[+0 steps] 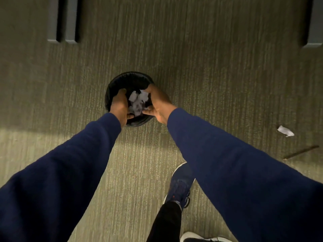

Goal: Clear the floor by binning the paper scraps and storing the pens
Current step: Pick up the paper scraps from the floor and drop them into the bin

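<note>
A round black bin (120,81) stands on the carpet in the middle of the view. Both of my hands are over its opening. My left hand (119,105) and my right hand (158,103) face each other, and together they hold a bunch of white paper scraps (138,102) between fingers and thumbs above the bin. Another crumpled paper scrap (285,131) lies on the carpet far to the right. A thin dark pen (300,151) lies just below that scrap, slanted.
Grey furniture legs (63,20) stand at the top left, and another leg (312,23) at the top right. My blue shoe (180,186) is below the bin, with a second shoe (201,239) at the bottom edge. Striped carpet (209,84) surrounds the bin.
</note>
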Demonstrator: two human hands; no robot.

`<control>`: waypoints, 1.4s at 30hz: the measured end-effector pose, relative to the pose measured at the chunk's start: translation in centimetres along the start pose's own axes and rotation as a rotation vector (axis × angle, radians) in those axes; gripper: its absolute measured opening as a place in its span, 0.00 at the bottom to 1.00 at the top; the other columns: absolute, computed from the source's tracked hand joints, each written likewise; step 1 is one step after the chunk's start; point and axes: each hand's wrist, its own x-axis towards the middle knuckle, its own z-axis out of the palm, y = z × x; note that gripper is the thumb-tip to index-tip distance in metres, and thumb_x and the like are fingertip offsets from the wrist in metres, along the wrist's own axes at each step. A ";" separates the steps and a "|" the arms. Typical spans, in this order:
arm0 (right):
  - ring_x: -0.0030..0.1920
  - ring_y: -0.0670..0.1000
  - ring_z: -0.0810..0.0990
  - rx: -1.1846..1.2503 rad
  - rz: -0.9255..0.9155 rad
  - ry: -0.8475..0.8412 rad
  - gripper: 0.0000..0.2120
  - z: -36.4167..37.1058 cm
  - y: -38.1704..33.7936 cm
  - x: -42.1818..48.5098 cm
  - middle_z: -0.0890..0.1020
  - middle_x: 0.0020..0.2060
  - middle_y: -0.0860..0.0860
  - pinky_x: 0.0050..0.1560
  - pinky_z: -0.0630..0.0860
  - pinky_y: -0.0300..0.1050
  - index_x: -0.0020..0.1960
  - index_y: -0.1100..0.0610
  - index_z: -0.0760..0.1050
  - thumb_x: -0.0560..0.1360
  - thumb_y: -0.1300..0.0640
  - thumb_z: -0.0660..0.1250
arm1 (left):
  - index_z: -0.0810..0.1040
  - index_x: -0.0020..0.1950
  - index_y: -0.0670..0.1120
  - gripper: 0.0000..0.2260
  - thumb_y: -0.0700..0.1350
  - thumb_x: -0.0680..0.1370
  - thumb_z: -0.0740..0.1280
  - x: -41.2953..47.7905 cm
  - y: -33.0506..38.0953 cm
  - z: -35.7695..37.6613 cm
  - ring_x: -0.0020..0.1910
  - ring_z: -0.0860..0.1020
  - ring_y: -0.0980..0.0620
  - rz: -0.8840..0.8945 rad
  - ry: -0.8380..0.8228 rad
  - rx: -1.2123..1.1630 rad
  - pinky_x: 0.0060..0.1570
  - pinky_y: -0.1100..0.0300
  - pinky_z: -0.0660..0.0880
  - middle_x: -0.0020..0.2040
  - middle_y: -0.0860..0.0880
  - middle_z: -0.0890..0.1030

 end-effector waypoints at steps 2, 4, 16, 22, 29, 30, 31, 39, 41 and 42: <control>0.43 0.49 0.76 0.010 -0.020 0.032 0.11 -1.8 -0.3 -1.6 0.78 0.45 0.48 0.47 0.78 0.48 0.54 0.53 0.75 0.82 0.51 0.56 | 0.72 0.62 0.51 0.15 0.57 0.83 0.54 -1.4 0.3 1.3 0.44 0.79 0.49 0.056 0.015 0.033 0.31 0.62 0.77 0.48 0.49 0.79; 0.41 0.47 0.76 0.013 -0.053 0.062 0.09 -4.2 -0.4 -3.7 0.77 0.41 0.46 0.43 0.77 0.46 0.45 0.50 0.74 0.81 0.53 0.57 | 0.74 0.56 0.48 0.13 0.53 0.83 0.55 -3.1 0.4 3.7 0.43 0.80 0.44 0.118 -0.019 0.104 0.36 0.57 0.79 0.51 0.42 0.80; 0.44 0.44 0.79 0.027 -0.310 0.479 0.15 -34.5 8.1 -19.7 0.81 0.47 0.45 0.46 0.78 0.44 0.64 0.51 0.74 0.78 0.50 0.62 | 0.79 0.57 0.42 0.19 0.53 0.78 0.58 -20.5 -11.3 35.3 0.55 0.80 0.40 0.377 -0.324 0.768 0.60 0.42 0.77 0.54 0.40 0.82; 0.58 0.52 0.80 0.110 -0.263 0.722 0.20 -52.6 19.3 -32.6 0.79 0.62 0.51 0.58 0.78 0.50 0.68 0.54 0.74 0.77 0.51 0.65 | 0.77 0.53 0.42 0.15 0.52 0.82 0.58 -32.5 -25.2 50.2 0.48 0.78 0.45 0.445 -0.490 1.010 0.56 0.47 0.75 0.44 0.46 0.78; 0.63 0.53 0.77 0.253 -0.045 0.966 0.21 -66.3 35.3 -43.9 0.77 0.64 0.55 0.56 0.69 0.40 0.67 0.55 0.74 0.75 0.53 0.68 | 0.78 0.55 0.42 0.12 0.50 0.81 0.61 -42.8 -39.8 61.3 0.51 0.77 0.46 0.632 -0.787 1.459 0.50 0.58 0.68 0.54 0.42 0.79; 0.63 0.54 0.77 0.244 -0.015 0.988 0.21 -67.7 37.4 -44.8 0.77 0.64 0.56 0.58 0.71 0.41 0.67 0.56 0.73 0.75 0.53 0.69 | 0.78 0.56 0.43 0.12 0.50 0.81 0.62 -43.4 -41.7 62.4 0.53 0.77 0.45 0.660 -0.820 1.518 0.52 0.58 0.69 0.56 0.42 0.78; 0.63 0.55 0.77 0.240 0.011 1.010 0.22 -68.9 39.4 -45.5 0.76 0.65 0.56 0.61 0.72 0.44 0.67 0.57 0.73 0.75 0.53 0.69 | 0.78 0.58 0.43 0.12 0.49 0.81 0.63 -43.8 -43.6 63.6 0.55 0.77 0.44 0.688 -0.858 1.575 0.54 0.57 0.70 0.58 0.42 0.78; 0.68 0.65 0.70 -0.085 0.214 1.137 0.35 -78.8 51.1 -44.6 0.65 0.72 0.61 0.66 0.72 0.57 0.76 0.57 0.61 0.74 0.51 0.71 | 0.62 0.74 0.46 0.32 0.55 0.75 0.69 -39.6 -58.7 68.6 0.63 0.72 0.38 1.334 -1.077 2.233 0.54 0.44 0.75 0.69 0.40 0.66; 0.71 0.68 0.65 -0.230 0.265 1.163 0.41 -82.1 52.9 -43.7 0.56 0.77 0.61 0.66 0.72 0.59 0.79 0.53 0.55 0.73 0.49 0.72 | 0.53 0.79 0.48 0.42 0.58 0.73 0.71 -38.1 -61.5 70.0 0.70 0.67 0.34 1.608 -1.062 2.312 0.58 0.40 0.74 0.76 0.38 0.57; 0.73 0.69 0.63 -0.301 0.280 1.179 0.44 -83.8 53.8 -43.4 0.52 0.78 0.62 0.65 0.72 0.61 0.80 0.52 0.52 0.72 0.48 0.74 | 0.48 0.80 0.50 0.45 0.61 0.72 0.70 -37.4 -62.8 71.0 0.73 0.62 0.32 1.727 -1.052 2.327 0.61 0.36 0.71 0.79 0.37 0.52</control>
